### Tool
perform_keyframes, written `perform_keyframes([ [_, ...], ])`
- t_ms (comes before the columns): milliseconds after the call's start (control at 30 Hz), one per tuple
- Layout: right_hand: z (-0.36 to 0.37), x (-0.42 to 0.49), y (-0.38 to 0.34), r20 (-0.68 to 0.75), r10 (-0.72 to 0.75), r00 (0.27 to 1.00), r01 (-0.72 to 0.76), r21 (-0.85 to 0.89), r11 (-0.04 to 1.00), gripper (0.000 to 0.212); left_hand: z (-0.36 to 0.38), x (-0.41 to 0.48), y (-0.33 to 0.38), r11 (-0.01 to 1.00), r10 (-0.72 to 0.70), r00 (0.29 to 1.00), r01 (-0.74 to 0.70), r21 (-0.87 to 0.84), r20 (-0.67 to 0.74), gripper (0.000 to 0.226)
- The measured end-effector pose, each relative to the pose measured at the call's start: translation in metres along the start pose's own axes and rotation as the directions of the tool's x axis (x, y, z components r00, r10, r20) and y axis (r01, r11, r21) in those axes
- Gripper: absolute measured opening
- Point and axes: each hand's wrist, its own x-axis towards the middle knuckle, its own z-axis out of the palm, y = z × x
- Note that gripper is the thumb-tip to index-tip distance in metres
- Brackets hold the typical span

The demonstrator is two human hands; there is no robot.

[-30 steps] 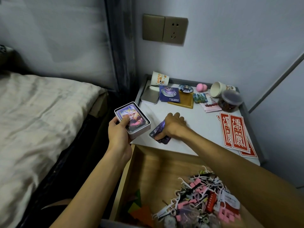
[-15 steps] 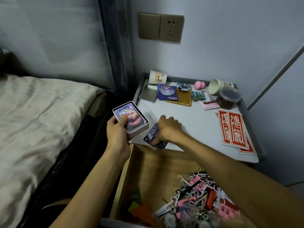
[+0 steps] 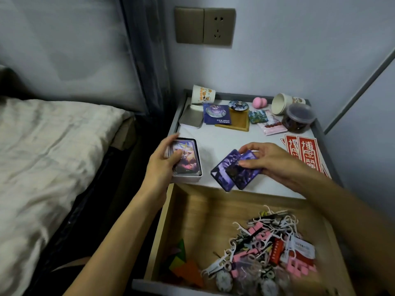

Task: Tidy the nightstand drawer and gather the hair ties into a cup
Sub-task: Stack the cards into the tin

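Pale walls meet in a corner, with a bronze socket plate (image 3: 205,25) above the nightstand and a bed (image 3: 53,157) with rumpled cream bedding filling the left side. Against the corner stands the white tabletop (image 3: 220,142), and below its front edge the wooden drawer (image 3: 188,210) is pulled wide open. A tangled heap (image 3: 263,248) of white floss picks, pink foam pieces and tagged packets fills the drawer's right half; it is too blurred to pick out hair ties for certain. Some flat coloured pieces (image 3: 181,263) lie in its front left corner.

Both hands reach over the drawer to the tabletop's front. The left hand (image 3: 164,165) wraps its fingers round an open tin of cards (image 3: 188,161) at the front left corner, thumb lying across the top card. The right hand (image 3: 271,161) pinches two purple cards (image 3: 233,169), fanned apart, between thumb and fingers.

Red paper strips (image 3: 305,152) lie along the right edge. At the back, a printed paper cup (image 3: 202,94) sits tilted in the left corner beside a tin lid (image 3: 191,118). A second cup (image 3: 282,103) lies on its side at the right, just behind a lidded plastic jar (image 3: 298,120). Between them sit a blue packet (image 3: 217,114), a wooden tray (image 3: 239,122), a round badge (image 3: 238,105) and a pink sponge (image 3: 259,102).
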Motion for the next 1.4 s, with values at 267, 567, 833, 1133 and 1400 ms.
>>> perform_keyframes([
  [267,-0.019,-0.018,0.022,0.019,-0.003,1.000,0.005,-0.120,0.993,0.026,0.048,-0.021,-0.029,0.958,-0.218,0.865,0.101,0.268,0.452,0.028],
  [567,-0.025,-0.018,0.025,-0.057,-0.081,0.995,0.068,-0.206,0.976,0.037,0.068,-0.021,-0.041,0.964,-0.244,0.853,0.161,0.212,0.462,0.020],
  [833,-0.023,-0.024,0.025,-0.044,-0.049,0.998,0.038,-0.206,0.978,0.034,0.066,-0.021,-0.044,0.977,-0.189,0.879,0.121,0.177,0.438,0.027],
  [1133,-0.024,-0.026,0.023,-0.074,0.065,0.995,-0.077,-0.179,0.981,0.033,0.069,-0.026,-0.039,0.984,-0.124,0.882,0.051,0.169,0.455,0.037],
  [1400,-0.015,-0.026,0.027,-0.095,0.042,0.995,-0.061,-0.212,0.975,0.028,0.070,-0.025,-0.044,0.978,-0.201,0.889,0.155,0.141,0.411,0.064],
])
